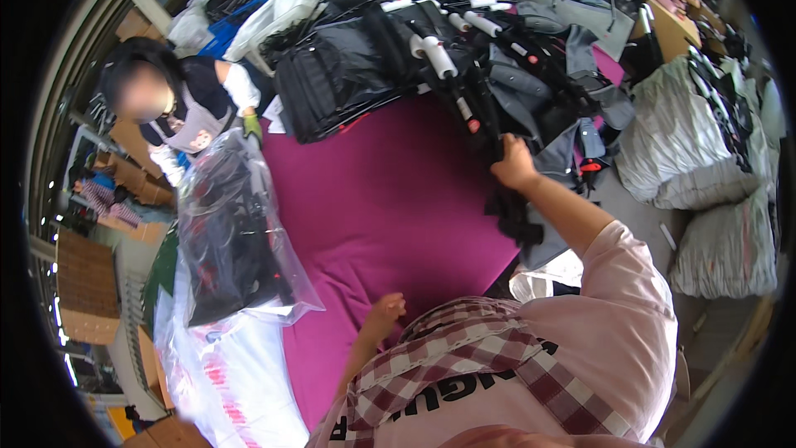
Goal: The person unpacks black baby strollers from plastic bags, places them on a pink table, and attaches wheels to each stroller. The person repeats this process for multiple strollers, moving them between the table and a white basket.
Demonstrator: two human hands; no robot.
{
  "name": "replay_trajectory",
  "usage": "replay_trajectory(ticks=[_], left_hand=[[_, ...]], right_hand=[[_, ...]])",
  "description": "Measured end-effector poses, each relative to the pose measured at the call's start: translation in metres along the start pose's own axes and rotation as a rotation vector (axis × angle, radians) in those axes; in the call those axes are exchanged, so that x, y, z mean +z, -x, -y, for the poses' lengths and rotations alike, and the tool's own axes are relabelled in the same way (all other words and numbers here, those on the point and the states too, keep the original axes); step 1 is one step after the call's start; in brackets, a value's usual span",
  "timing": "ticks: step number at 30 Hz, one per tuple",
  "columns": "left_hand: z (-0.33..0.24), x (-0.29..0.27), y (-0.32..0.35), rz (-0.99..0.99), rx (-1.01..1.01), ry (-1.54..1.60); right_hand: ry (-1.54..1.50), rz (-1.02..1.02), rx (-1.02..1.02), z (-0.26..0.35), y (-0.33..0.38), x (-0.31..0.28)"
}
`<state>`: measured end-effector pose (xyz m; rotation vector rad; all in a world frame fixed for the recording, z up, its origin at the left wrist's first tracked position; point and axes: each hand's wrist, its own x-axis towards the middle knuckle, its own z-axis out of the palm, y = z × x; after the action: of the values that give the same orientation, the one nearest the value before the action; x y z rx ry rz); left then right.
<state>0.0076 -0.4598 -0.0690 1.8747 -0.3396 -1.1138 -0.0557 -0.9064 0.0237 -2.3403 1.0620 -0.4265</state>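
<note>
My right hand [515, 164] reaches out to the right edge of the purple cloth-covered table [373, 182]. Its fingers are closed round part of a dark folded frame with black fabric [518, 211], which hangs down at that edge. Close by lie black tubes, one with a white wrapped sleeve [439, 56] and a red end. My left hand [386, 316] is held near my body above the purple cloth, its fingers curled in and nothing showing in them.
Across on the left, a person's gloved hand [251, 126] is at a clear plastic bag [232, 232] with black goods inside. Black bags [332, 75] and grey fabric pieces [522, 79] are heaped along the far side. Bulging white sacks [680, 133] stand at right.
</note>
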Motion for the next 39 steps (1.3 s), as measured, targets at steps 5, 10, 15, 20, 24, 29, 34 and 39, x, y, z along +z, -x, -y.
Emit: replay_trajectory(ticks=[5,10,15,20,24,29,34,39], left_hand=[[-0.117,0.059,-0.092,0.060,0.071,0.379],[-0.143,0.070,-0.176,0.338,0.001,0.786],[-0.124,0.054,-0.174,0.002,-0.125,0.293],[-0.177,0.085,-0.166,-0.024,-0.120,0.100],[-0.211,0.070,-0.125,-0.094,0.118,0.024],[-0.295,0.088,-0.086,-0.112,0.212,-0.236],[-0.310,0.092,-0.051,-0.104,0.394,-0.214],[-0.310,0.085,0.014,-0.011,0.374,-0.224]], right_hand=[[-0.192,-0.046,-0.004,0.051,0.062,0.022],[-0.734,0.324,-0.301,0.059,0.105,0.028],[-0.371,-0.454,-0.243,-0.072,0.044,-0.003],[-0.879,-0.251,0.644,-0.350,0.023,0.081],[-1.125,0.196,0.951,-0.235,0.027,0.052],[-1.101,0.025,0.874,-0.208,0.072,0.054],[-1.193,-0.220,0.845,-0.186,0.117,0.087],[-1.471,-0.170,0.976,-0.141,0.164,0.102]])
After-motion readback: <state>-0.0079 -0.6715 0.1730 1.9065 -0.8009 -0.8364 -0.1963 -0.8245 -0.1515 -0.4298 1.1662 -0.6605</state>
